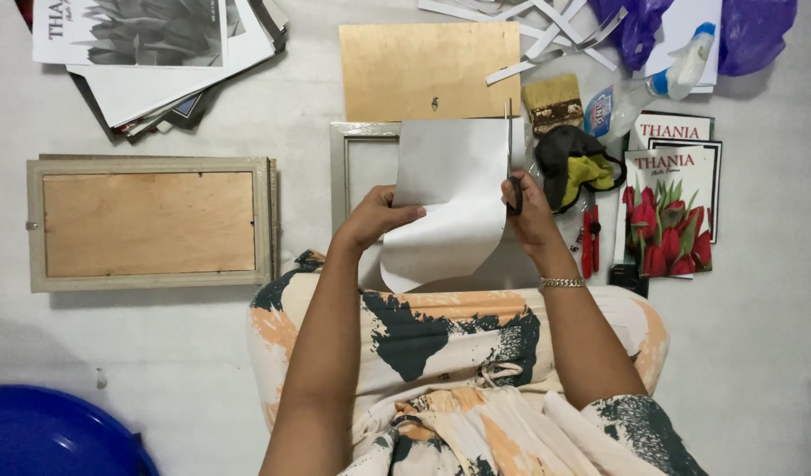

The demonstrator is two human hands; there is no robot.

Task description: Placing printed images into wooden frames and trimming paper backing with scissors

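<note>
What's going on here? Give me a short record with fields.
Left hand: left hand grips the white sheet by its left edge
Right hand: right hand holds scissors, blades up along the sheet's right edge
Beneath: empty grey frame
Left side: backed frame
Right side: tulip prints, brush

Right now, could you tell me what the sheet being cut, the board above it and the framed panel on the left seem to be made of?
The sheet looks like matte grey-white paper or thin card: it curls at its lower edge. The board seems thin plywood or fibreboard, tan, faintly glossy. The framed panel shows a plywood-like backing with visible grain, in a pale frame, probably painted wood.
</note>
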